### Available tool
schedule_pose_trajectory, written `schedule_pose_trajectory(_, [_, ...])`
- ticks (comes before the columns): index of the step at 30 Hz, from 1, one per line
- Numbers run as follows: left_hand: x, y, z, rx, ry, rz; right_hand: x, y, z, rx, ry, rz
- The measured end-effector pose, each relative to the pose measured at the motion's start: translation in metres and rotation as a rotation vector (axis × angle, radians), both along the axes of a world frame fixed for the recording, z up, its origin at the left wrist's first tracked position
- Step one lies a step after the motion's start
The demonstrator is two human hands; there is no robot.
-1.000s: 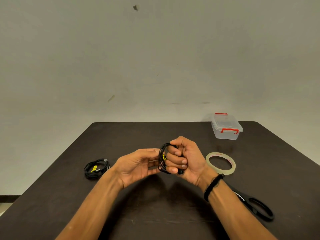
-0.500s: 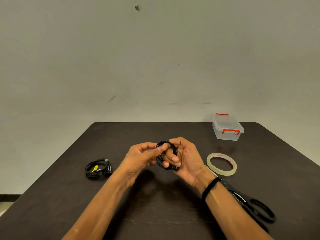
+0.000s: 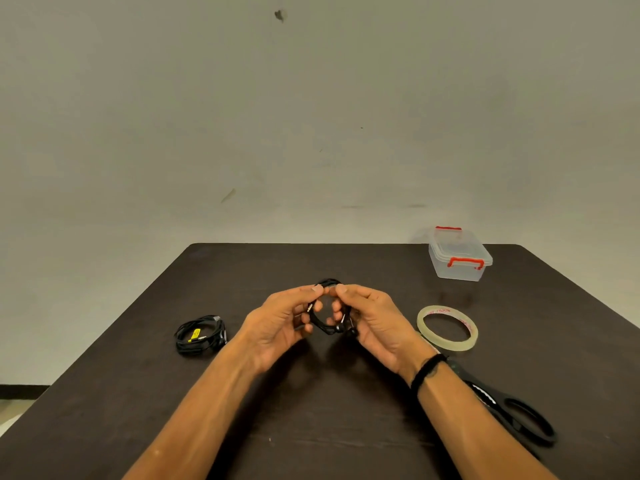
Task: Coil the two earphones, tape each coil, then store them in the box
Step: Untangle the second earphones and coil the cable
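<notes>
On the table (image 3: 138,393), one coiled earphone (image 3: 200,335) lies left; the other coil (image 3: 323,315) sits centre between both hands. Right: box (image 3: 460,254) behind, tape roll (image 3: 447,328) nearer, scissors (image 3: 512,414) nearest.

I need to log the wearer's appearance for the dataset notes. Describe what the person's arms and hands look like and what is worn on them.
Both forearms are bare, with no sleeves in view. The left hand wears no glove, ring or band that shows. The right hand is also ungloved; at its wrist sits a thin black band that looks braided or corded. No watch shows.
</notes>
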State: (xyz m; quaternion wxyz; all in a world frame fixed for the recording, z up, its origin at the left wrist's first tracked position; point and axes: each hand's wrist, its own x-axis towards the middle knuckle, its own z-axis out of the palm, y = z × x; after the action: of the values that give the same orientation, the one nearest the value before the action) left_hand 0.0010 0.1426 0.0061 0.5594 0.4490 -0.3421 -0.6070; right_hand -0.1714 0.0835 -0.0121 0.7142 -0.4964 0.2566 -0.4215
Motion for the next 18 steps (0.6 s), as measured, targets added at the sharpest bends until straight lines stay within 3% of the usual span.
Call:
schedule_pose_trajectory(5, [0.005, -0.001, -0.002, -0.096, -0.291, 0.012, 0.007, 0.003, -0.002, -0.165, 0.153, -0.125])
schedule_pose_trajectory(10, [0.002, -0.007, -0.011, -0.345, -1.018, 0.207, 0.010, 0.005, -0.002, -0.346, 0.304, -0.294])
schedule_pose_trajectory(14, [0.003, -0.006, -0.015, -0.460, -1.033, 0.197, 0.009, 0.001, -0.003, -0.379, 0.389, -0.424])
schedule_pose_trajectory(18, [0.012, -0.007, -0.016, -0.581, -1.172, 0.245, 0.008, 0.000, -0.004, -0.373, 0.468, -0.459])
